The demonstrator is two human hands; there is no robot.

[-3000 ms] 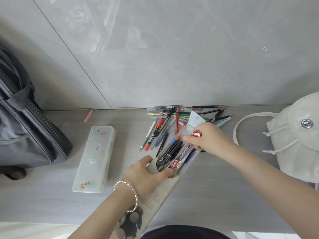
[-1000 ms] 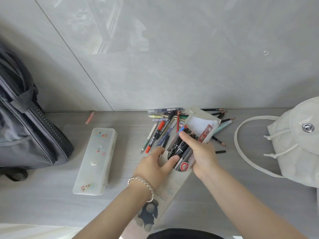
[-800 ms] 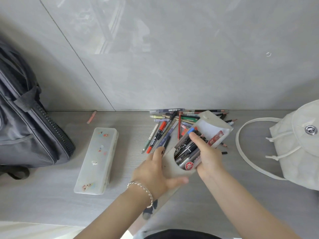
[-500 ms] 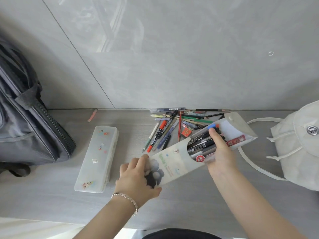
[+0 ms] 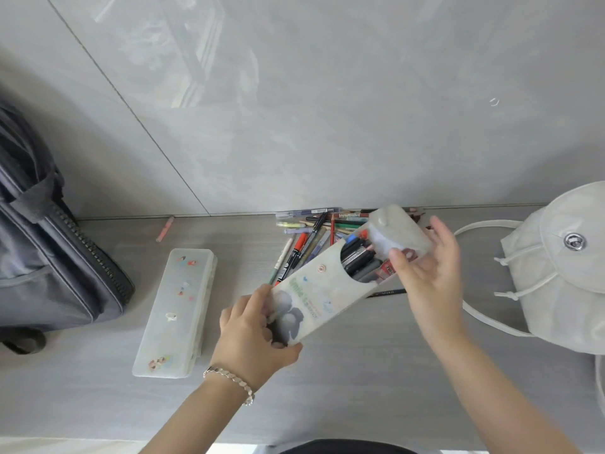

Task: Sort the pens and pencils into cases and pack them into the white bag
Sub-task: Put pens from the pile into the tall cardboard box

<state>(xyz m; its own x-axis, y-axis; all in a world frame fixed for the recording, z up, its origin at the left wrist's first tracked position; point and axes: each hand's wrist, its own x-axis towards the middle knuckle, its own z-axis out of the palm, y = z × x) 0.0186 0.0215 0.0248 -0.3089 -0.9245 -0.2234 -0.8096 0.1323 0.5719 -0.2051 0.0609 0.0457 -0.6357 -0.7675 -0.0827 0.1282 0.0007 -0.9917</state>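
Pen pouch: you hold the translucent printed pen pouch (image 5: 314,299) slantwise over the desk (image 5: 360,371), its mouth toward the wall and stuffed with dark markers (image 5: 358,257).
Flap: the flap (image 5: 396,231) stands up and open. Its snap is not mated with the stud (image 5: 322,268) on the pouch front.
Left hand: your left hand (image 5: 252,335) is wrapped round the pouch's closed bottom end, gripping it.
Right hand: your right hand (image 5: 429,273) has its fingers spread behind the flap and its thumb on the flap's front, seemingly pinching it lightly.
Step in hand: closing the filled pouch, by my reading.
Next move: fold the flap down over the marker tips and press snap onto stud. Marker ends poke up at the mouth, so seat them deeper first if the flap will not reach.
Loose pile: many pens and pencils (image 5: 311,237) lie unsorted just beyond the pouch, against the wall. One black pencil (image 5: 389,292) shows under it.
Hard case: the frosted stickered pencil case (image 5: 178,309) lies shut to your left.
White bag: the white bag (image 5: 563,276) sits to your right, flap closed, nothing packed that I can see.
Far left: a grey bag (image 5: 49,250).
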